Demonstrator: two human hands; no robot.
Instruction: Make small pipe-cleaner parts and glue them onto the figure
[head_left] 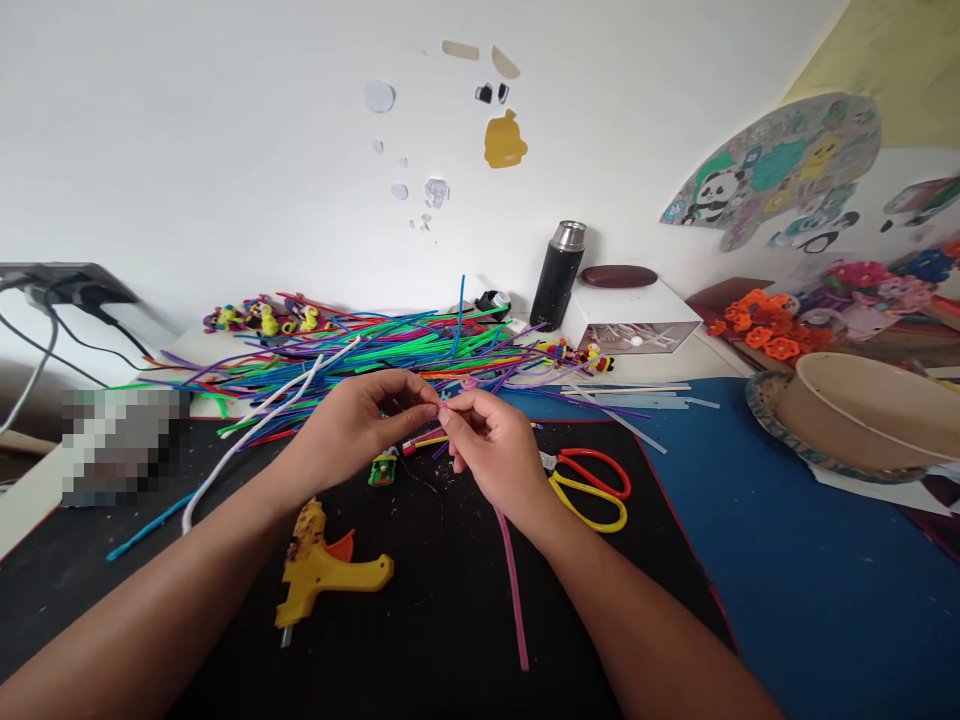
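Observation:
My left hand (367,420) and my right hand (491,440) meet at the fingertips above the black mat. Between them they pinch a pink pipe cleaner, its small worked end mostly hidden by the fingers. A long pink tail (512,590) of pipe cleaner hangs below my right hand toward the mat. Just below the fingers lies a small green figure (382,469). Scissors (592,487) with one red and one yellow handle rest to the right of my right hand. A yellow glue gun (326,570) lies below my left wrist.
A pile of colored pipe cleaners (390,345) spreads along the back. Behind it stand a black thermos (557,280) and a white box (637,315). Glue sticks (660,400) lie on the blue mat (787,540). Farther right sit a beige bowl (877,400) and orange flowers (765,320).

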